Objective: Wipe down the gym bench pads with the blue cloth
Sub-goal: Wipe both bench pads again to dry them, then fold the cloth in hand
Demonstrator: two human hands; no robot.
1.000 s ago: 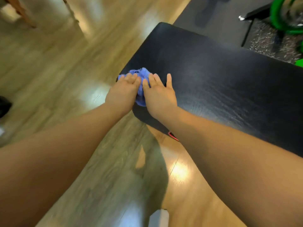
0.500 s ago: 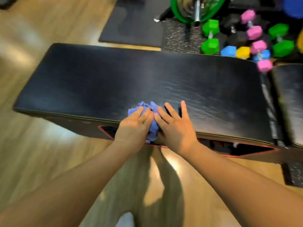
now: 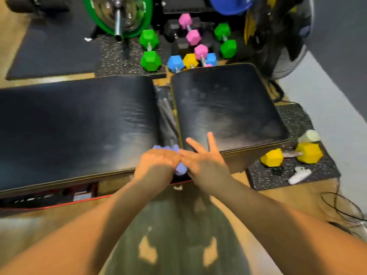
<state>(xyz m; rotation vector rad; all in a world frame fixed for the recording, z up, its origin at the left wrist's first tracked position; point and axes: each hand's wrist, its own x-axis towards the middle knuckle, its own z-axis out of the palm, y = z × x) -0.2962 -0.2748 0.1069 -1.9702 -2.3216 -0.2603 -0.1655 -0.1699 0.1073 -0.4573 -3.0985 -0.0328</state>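
Two black bench pads lie side by side: a long pad (image 3: 75, 124) on the left and a shorter pad (image 3: 224, 108) on the right, with a narrow gap (image 3: 165, 116) between them. The bunched blue cloth (image 3: 179, 167) sits at the near end of that gap, on the front edge. My left hand (image 3: 156, 163) presses on the cloth from the left. My right hand (image 3: 204, 163) presses on it from the right, with two fingers stretched onto the right pad. Most of the cloth is hidden under both hands.
Coloured dumbbells (image 3: 150, 50) and a green weight plate (image 3: 119, 14) crowd the floor behind the bench. A yellow dumbbell (image 3: 290, 155) and a white object (image 3: 299, 175) lie on a speckled mat at the right. Cables (image 3: 341, 205) trail on the floor near a fan (image 3: 286, 48).
Both hands have slid the cloth rightward along the front edge of the long pad, from its left end to the gap beside the shorter pad.
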